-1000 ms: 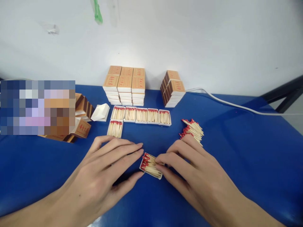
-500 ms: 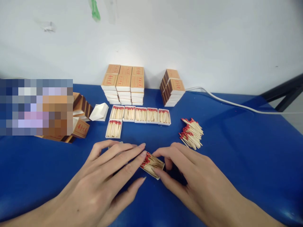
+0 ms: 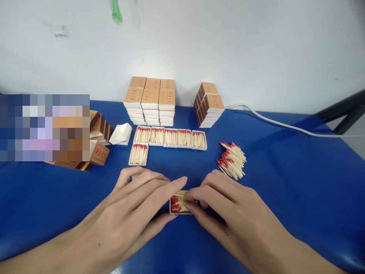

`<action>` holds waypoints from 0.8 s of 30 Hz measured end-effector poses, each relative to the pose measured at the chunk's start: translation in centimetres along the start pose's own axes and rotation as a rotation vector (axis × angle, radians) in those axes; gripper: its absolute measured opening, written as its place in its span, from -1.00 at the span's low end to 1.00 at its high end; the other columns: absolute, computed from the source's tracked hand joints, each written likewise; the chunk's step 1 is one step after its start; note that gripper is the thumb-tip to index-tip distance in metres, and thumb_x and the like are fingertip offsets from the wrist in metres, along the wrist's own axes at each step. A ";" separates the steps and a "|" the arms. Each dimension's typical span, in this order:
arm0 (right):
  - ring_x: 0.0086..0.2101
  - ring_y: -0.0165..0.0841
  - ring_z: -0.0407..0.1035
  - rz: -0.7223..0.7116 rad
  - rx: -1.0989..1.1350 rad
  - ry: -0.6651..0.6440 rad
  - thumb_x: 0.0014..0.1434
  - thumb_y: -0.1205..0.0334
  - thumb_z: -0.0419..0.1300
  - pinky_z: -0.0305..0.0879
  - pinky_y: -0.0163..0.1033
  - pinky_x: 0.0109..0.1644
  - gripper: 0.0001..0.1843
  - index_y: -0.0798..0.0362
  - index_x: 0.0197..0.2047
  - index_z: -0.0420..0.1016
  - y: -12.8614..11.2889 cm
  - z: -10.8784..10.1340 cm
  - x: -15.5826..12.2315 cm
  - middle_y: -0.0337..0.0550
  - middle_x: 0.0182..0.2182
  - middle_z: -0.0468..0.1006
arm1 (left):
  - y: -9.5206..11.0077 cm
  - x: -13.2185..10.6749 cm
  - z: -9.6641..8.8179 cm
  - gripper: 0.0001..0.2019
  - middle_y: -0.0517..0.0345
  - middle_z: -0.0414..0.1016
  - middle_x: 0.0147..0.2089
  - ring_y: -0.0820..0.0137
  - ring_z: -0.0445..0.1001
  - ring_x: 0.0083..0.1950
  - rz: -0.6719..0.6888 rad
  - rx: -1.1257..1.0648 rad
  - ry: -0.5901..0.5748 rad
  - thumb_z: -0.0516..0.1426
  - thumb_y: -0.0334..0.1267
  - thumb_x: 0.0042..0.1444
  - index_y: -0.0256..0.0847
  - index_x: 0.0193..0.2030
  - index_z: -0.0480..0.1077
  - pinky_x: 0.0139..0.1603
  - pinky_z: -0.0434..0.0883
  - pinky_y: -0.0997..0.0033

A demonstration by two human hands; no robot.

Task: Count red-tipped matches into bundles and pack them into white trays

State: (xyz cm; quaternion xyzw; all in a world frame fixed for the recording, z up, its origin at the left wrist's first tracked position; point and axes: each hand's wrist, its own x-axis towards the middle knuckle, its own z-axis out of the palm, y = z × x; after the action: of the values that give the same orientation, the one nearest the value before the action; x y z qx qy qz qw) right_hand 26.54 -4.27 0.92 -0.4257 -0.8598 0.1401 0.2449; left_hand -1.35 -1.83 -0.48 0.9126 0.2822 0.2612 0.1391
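A small white tray of red-tipped matches (image 3: 179, 203) lies on the blue table (image 3: 285, 182) between my hands. My left hand (image 3: 137, 205) grips its left end, fingers above and thumb below. My right hand (image 3: 228, 213) closes on its right end, fingertips pressing on the matches. A loose pile of matches (image 3: 232, 160) lies just beyond my right hand. Past my left hand sits a single filled tray (image 3: 138, 154), and behind it a row of several filled trays (image 3: 170, 137).
Stacked orange matchboxes (image 3: 149, 101) stand against the white wall, with a second smaller stack (image 3: 209, 104) to their right. More boxes (image 3: 98, 137) and a white empty sleeve (image 3: 122, 134) lie at the left by a blurred patch. A white cable (image 3: 285, 125) runs along the back right.
The tray between my hands has turned from slanted to nearly square with me and moved slightly nearer. Both hands have closed in on its ends.
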 end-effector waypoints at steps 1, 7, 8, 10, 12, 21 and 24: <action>-0.27 -0.33 0.49 -0.001 0.007 0.000 0.73 0.30 0.21 0.42 -0.21 -0.25 -0.78 0.00 -0.01 0.66 0.0 0.0 0.0 -0.21 -0.21 0.61 | 0.0 -0.1 0.1 -0.51 0.03 0.72 0.31 0.38 0.65 0.37 -0.005 -0.004 0.009 0.21 -0.34 0.71 -0.25 0.67 0.34 0.48 0.40 0.24; -0.24 -0.32 0.50 0.009 0.083 -0.004 0.71 0.28 0.27 0.41 -0.19 -0.25 -0.85 -0.02 0.00 0.65 0.1 0.6 0.0 -0.22 -0.19 0.63 | 0.0 -0.1 0.1 -0.56 0.06 0.68 0.34 0.44 0.59 0.38 -0.007 -0.029 -0.008 0.20 -0.34 0.71 -0.24 0.62 0.37 0.54 0.33 0.31; -0.24 -0.32 0.49 0.010 0.077 0.006 0.71 0.27 0.27 0.41 -0.19 -0.26 -0.84 -0.02 -0.01 0.65 0.1 0.7 0.0 -0.23 -0.20 0.63 | 0.0 0.0 0.0 -0.57 0.07 0.68 0.34 0.45 0.58 0.38 -0.003 -0.034 -0.007 0.20 -0.35 0.71 -0.25 0.61 0.37 0.54 0.32 0.32; -0.26 -0.32 0.48 0.009 0.055 0.029 0.71 0.26 0.27 0.40 -0.19 -0.27 -0.81 -0.01 -0.05 0.64 0.0 0.7 0.0 -0.22 -0.22 0.62 | 0.0 0.0 0.0 -0.57 0.07 0.68 0.35 0.46 0.57 0.38 0.004 -0.042 -0.003 0.22 -0.36 0.70 -0.26 0.60 0.38 0.55 0.31 0.33; -0.24 -0.32 0.49 0.009 0.059 0.018 0.71 0.25 0.27 0.40 -0.19 -0.26 -0.81 -0.02 -0.05 0.63 0.1 0.7 -0.1 -0.22 -0.21 0.61 | 0.0 0.1 0.1 -0.57 0.08 0.68 0.34 0.46 0.57 0.37 0.006 -0.046 0.000 0.23 -0.36 0.69 -0.26 0.59 0.38 0.54 0.31 0.33; -0.14 -0.39 0.54 0.088 0.147 -0.077 0.69 0.20 0.35 0.45 -0.24 -0.08 -0.95 -0.13 0.09 0.56 1.1 -1.0 -0.3 -0.27 -0.06 0.57 | -0.2 0.4 0.0 -0.76 0.23 0.79 0.22 0.46 0.70 0.28 0.006 -0.033 0.055 0.33 -0.35 0.63 -0.18 0.34 0.56 0.52 0.34 0.24; -0.14 -0.34 0.53 0.098 0.134 -0.112 0.68 0.21 0.36 0.46 -0.20 -0.07 -0.95 -0.12 0.08 0.57 1.4 -1.2 -0.3 -0.24 -0.04 0.57 | -0.3 0.4 0.2 -0.81 0.27 0.80 0.24 0.46 0.72 0.29 0.014 -0.035 0.070 0.33 -0.34 0.63 -0.14 0.29 0.59 0.52 0.34 0.21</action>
State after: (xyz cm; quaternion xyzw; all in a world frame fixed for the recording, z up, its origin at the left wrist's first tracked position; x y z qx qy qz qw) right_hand 28.28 -3.64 1.24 -0.4413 -0.8390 0.2329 0.2172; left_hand -1.13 -1.33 -0.58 0.9022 0.2759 0.2987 0.1436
